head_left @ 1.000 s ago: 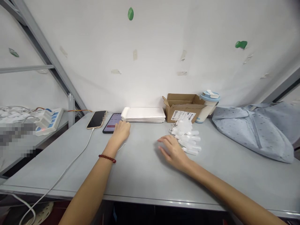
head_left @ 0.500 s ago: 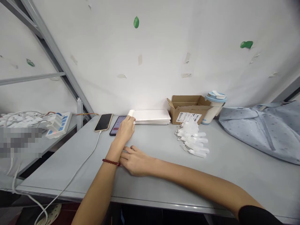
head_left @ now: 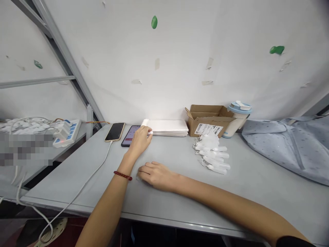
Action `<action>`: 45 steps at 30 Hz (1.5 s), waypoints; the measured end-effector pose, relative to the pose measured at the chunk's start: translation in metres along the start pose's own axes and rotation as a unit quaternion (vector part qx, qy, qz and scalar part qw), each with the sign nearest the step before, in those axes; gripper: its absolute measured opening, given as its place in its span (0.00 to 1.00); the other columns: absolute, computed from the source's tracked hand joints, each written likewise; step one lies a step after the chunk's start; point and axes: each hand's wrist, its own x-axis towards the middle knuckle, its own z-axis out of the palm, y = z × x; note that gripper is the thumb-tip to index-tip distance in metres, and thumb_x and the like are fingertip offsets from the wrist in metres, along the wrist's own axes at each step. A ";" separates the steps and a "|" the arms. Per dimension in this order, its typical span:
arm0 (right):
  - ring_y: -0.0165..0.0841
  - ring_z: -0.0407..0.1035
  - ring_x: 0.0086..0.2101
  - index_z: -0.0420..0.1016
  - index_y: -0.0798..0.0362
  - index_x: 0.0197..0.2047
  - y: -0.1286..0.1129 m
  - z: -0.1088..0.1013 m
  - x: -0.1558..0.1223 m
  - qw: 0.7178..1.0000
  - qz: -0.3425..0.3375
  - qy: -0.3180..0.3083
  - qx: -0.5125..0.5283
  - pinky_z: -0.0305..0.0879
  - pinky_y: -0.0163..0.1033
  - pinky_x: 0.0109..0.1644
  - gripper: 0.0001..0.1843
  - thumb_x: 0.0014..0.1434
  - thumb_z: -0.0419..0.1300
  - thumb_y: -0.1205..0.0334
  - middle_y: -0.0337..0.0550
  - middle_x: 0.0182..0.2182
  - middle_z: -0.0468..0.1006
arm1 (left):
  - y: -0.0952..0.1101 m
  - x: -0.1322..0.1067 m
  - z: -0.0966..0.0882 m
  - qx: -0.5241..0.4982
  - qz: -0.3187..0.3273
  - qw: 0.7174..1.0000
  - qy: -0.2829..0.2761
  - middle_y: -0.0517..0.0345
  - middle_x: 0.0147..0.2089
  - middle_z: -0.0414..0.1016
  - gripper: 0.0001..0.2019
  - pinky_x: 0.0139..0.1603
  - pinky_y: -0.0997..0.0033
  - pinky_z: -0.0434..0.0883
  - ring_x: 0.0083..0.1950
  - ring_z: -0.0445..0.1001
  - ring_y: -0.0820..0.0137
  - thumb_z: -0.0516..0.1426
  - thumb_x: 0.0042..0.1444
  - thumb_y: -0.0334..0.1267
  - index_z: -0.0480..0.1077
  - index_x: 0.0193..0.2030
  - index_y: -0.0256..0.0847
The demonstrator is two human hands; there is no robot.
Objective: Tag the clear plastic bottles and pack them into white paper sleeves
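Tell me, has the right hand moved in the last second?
Yes. The right hand has slid left, away from the pile of plastic tubes, and now rests on the table near the red bracelet.

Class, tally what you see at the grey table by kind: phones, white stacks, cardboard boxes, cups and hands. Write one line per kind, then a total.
Phones: 2
White stacks: 1
Boxes: 1
Cups: 1
Hands: 2
Total: 7
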 end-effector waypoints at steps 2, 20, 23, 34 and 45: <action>0.31 0.62 0.35 0.68 0.57 0.46 0.001 -0.007 -0.015 1.000 0.006 -0.004 -0.007 0.57 0.36 0.36 0.14 0.65 0.43 0.70 0.45 0.41 0.74 | 0.000 0.000 0.001 0.000 0.004 1.000 -0.002 0.50 0.38 0.74 0.08 0.41 0.66 0.67 0.38 0.72 0.64 0.52 0.52 0.29 0.69 0.38 0.34; 0.35 0.70 0.40 0.72 0.53 0.39 0.028 -0.035 -0.112 0.970 0.231 0.062 0.047 0.65 0.43 0.43 0.15 0.61 0.46 0.73 0.46 0.46 0.76 | 0.044 -0.013 0.007 -0.329 -0.097 0.895 -0.286 0.55 0.31 0.76 0.12 0.36 0.71 0.67 0.35 0.72 0.68 0.57 0.48 0.43 0.74 0.32 0.36; 0.35 0.72 0.38 0.72 0.53 0.38 0.033 -0.032 -0.116 0.959 0.259 0.096 0.056 0.66 0.42 0.40 0.14 0.61 0.46 0.73 0.46 0.44 0.77 | 0.050 -0.014 0.003 -0.362 -0.105 0.872 -0.313 0.57 0.29 0.74 0.12 0.34 0.72 0.66 0.33 0.71 0.69 0.58 0.48 0.44 0.75 0.32 0.37; 0.37 0.71 0.40 0.74 0.51 0.33 0.032 -0.058 -0.111 0.776 0.472 0.278 0.312 0.65 0.43 0.44 0.06 0.55 0.58 0.59 0.45 0.40 0.76 | 0.051 -0.011 0.001 -0.506 -0.182 0.786 -0.305 0.57 0.31 0.72 0.09 0.37 0.71 0.67 0.31 0.68 0.74 0.60 0.47 0.41 0.74 0.29 0.36; 0.40 0.72 0.41 0.72 0.53 0.30 0.037 -0.072 -0.111 0.473 0.541 0.306 0.625 0.63 0.43 0.49 0.16 0.44 0.68 0.52 0.41 0.32 0.75 | 0.066 -0.021 0.008 -0.440 -0.119 0.803 -0.385 0.56 0.27 0.71 0.14 0.34 0.71 0.66 0.29 0.68 0.72 0.58 0.50 0.46 0.75 0.31 0.35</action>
